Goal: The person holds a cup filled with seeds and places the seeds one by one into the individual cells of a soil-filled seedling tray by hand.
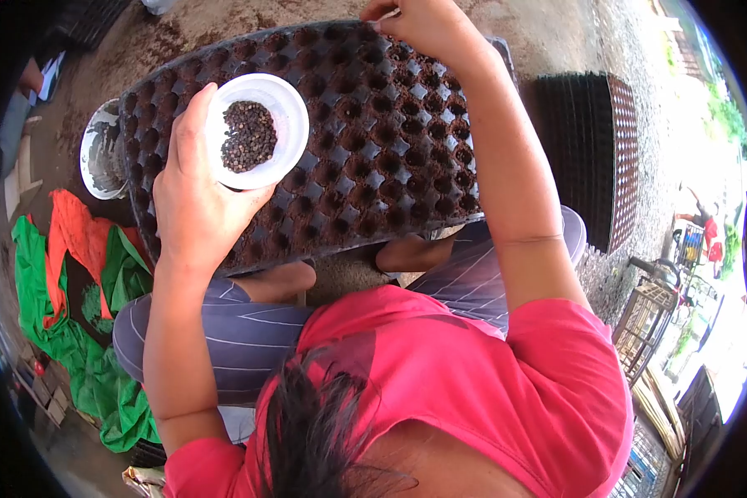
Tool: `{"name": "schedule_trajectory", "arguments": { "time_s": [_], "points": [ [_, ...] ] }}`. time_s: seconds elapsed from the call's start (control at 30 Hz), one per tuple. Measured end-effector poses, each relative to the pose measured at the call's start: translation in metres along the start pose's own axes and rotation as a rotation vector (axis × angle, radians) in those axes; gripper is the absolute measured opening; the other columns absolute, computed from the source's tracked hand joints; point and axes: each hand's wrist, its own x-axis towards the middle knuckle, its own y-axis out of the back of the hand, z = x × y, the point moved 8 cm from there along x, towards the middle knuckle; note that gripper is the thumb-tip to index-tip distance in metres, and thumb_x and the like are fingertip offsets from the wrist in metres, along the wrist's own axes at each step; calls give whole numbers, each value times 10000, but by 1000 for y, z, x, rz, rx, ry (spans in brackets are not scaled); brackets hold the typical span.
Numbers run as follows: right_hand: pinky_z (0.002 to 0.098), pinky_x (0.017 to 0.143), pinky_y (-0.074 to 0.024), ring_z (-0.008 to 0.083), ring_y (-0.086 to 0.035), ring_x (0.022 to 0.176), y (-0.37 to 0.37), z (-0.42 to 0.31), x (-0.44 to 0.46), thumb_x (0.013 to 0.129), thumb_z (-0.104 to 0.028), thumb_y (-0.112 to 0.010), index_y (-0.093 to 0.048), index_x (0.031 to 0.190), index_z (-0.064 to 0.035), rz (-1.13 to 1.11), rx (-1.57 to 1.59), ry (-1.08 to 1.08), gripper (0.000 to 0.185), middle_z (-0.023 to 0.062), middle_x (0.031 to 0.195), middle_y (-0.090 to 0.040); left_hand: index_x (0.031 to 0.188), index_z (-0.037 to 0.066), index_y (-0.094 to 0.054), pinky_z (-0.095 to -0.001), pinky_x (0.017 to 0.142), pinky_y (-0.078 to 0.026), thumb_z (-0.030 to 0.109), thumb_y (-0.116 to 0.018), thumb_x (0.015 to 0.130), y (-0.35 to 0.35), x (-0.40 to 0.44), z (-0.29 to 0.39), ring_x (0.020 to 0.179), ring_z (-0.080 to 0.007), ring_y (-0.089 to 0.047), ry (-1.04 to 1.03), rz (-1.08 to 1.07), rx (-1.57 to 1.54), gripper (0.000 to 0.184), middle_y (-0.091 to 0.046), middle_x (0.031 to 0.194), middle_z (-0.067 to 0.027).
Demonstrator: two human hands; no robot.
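My left hand (197, 187) is wrapped round a white plastic cup (293, 124), which is tilted so that its inside faces me. Small dark round seeds (249, 141) lie in the bottom of the cup. Beneath it is a black seedling tray (353, 162), its cells filled with brown soil that has a dimple in each. At the tray's far edge is my right hand (419, 26), thumb and fingers drawn together in a pinch over the cells. Whatever the pinch holds is too small to make out, and the top of the picture cuts off part of this hand.
A stack of black seedling trays (585, 158) stands to the right. On the left are a white basin (100, 153) with dark smears and green (83, 365) and orange sheets (79, 232). A bicycle (660, 278) and another person (710, 232) appear farther right.
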Motion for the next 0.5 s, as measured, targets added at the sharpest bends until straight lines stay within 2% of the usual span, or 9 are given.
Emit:
{"name": "schedule_trajectory", "arguments": {
  "time_s": [0.03, 0.07, 0.13, 0.2, 0.27, 0.33, 0.37, 0.47, 0.5],
  "points": [
    [387, 724, -590, 288, -753, 775, 8, -15, -5, 775, -77, -727, -791, 967, -27, 32, -39, 15, 209, 176, 853, -767, 1510, 87, -443, -422, 1026, -545, 85, -950, 626, 0, 0, 1, 1212, -321, -668, -7, 1, 3, 1019, -639, 1361, -185],
    [387, 724, -590, 288, -753, 775, 9, -26, -9, 775, -77, -727, -791, 967, -27, 33, -38, 19, 209, 176, 853, -767, 1510, 87, -443, -422, 1026, -545, 85, -950, 626, 0, 1, 2, 1212, -321, -668, -7, 5, 6, 1019, -639, 1361, -185],
    [405, 736, -598, 289, -745, 746, 4, -48, -18, 787, -148, -693, -809, 962, -113, -11, 103, -4, 213, 136, 829, -759, 1506, 93, -447, -426, 1011, -553, 98, -948, 639, -2, 0, 3, 1202, -331, -673, -2, -16, -26, 1002, -638, 1357, -188],
    [416, 710, -600, 300, -748, 735, -3, -111, -41, 790, -104, -699, -806, 961, -108, -150, 239, 96, 203, 143, 820, -757, 1502, 96, -440, -445, 988, -566, 140, -951, 649, -5, -1, 7, 1193, -362, -674, -19, -18, -6, 995, -633, 1355, -192],
    [391, 647, -580, 292, -740, 729, -34, -154, -60, 766, -80, -725, -768, 879, -59, -204, -15, 411, 123, 125, 788, -741, 1500, 97, -425, -465, 964, -576, 183, -954, 654, -10, -3, 17, 1181, -394, -672, -80, -27, 33, 1002, -629, 1357, -190],
    [413, 636, -589, 327, -744, 745, -50, -172, -68, 743, -82, -718, -737, 796, -51, -222, -267, 423, 65, 147, 772, -728, 1503, 114, -412, -480, 940, -583, 202, -953, 651, -10, -6, 24, 1164, -415, -670, -126, -29, 25, 1013, -627, 1353, -185],
    [405, 629, -596, 319, -747, 726, -53, -176, -68, 736, -94, -727, -729, 802, -31, -268, -228, 399, 91, 159, 775, -727, 1506, 123, -409, -485, 939, -581, 195, -950, 650, -12, -7, 25, 1163, -417, -669, -116, -64, 25, 1015, -624, 1356, -183],
    [403, 615, -596, 303, -747, 741, -85, -181, -74, 736, -102, -732, -722, 879, 3, -204, -244, 464, 178, 156, 790, -732, 1515, 142, -402, -495, 943, -574, 173, -944, 636, -13, -12, 25, 1171, -424, -659, -100, -103, 2, 1033, -613, 1369, -182],
    [403, 615, -596, 303, -747, 741, -86, -183, -74, 736, -102, -732, -722, 879, 3, -208, -247, 463, 178, 156, 790, -732, 1509, 141, -406, -484, 892, -594, 160, -933, 629, -11, -13, 28, 1115, -411, -683, -143, -83, 27, 1025, -615, 1357, -160]
  ]
}}
